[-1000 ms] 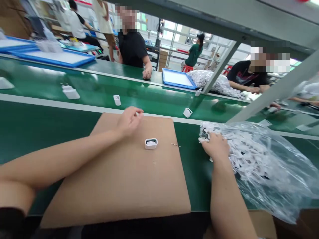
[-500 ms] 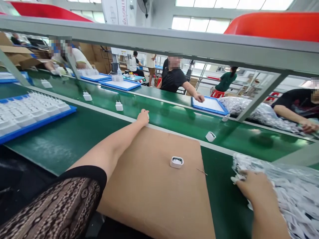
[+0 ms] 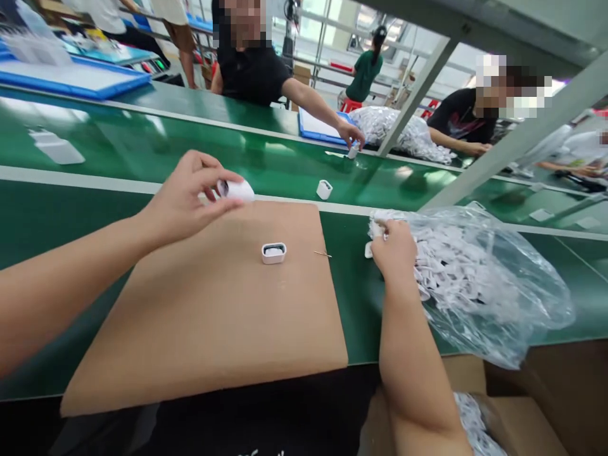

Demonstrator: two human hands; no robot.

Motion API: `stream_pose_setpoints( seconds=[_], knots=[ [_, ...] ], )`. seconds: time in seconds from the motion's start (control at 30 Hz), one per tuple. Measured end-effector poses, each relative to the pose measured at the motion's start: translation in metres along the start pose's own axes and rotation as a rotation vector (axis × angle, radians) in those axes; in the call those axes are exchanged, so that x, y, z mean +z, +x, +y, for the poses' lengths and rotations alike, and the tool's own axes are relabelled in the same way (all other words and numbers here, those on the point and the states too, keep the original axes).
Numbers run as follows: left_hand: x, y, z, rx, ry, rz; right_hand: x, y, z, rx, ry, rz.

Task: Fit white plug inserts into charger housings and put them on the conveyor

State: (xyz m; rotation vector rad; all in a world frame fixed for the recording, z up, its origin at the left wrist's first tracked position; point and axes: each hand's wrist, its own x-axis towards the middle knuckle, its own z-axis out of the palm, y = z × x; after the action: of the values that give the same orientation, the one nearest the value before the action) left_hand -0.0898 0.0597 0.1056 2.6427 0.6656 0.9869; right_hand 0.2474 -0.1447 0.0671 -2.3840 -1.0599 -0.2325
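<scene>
My left hand pinches a white plastic charger housing between thumb and fingers, above the far edge of a brown cardboard sheet. The housing is tilted, with its open end towards my palm. Another white charger housing stands on the cardboard, open end up, with something inside. My right hand is at the left edge of a clear plastic bag full of small white plastic parts. Its fingers are closed around a small white part; its exact shape is partly hidden.
A thin stick lies on the cardboard's right side. On the green conveyor belt sit a white housing and a charger with pins. Across it, a co-worker's hand holds a white piece near a blue tray. A slanted metal post stands right.
My left hand has come back from the belt with the charger housing. My right hand stays at the bag's edge, fingers now closed. The view has turned right and down.
</scene>
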Motion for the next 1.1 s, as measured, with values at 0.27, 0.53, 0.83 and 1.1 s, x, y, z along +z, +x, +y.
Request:
stream_pose_setpoints(
  seconds=[0.27,0.53,0.83,1.1],
  knots=[
    [0.078,-0.075,0.085,0.360,-0.287,-0.310,0.021,-0.020,-0.036,0.221,1.334,-0.511],
    [0.098,-0.061,0.058,0.286,0.098,-0.030,0.026,-0.033,-0.049,0.363,1.467,-0.771],
    [0.101,-0.060,0.061,0.095,0.030,-0.095,0.034,-0.049,-0.067,0.418,1.344,-0.814],
    [0.096,-0.060,0.068,-0.170,-0.518,-0.271,0.026,-0.068,-0.075,0.031,1.048,-0.522]
  ],
)
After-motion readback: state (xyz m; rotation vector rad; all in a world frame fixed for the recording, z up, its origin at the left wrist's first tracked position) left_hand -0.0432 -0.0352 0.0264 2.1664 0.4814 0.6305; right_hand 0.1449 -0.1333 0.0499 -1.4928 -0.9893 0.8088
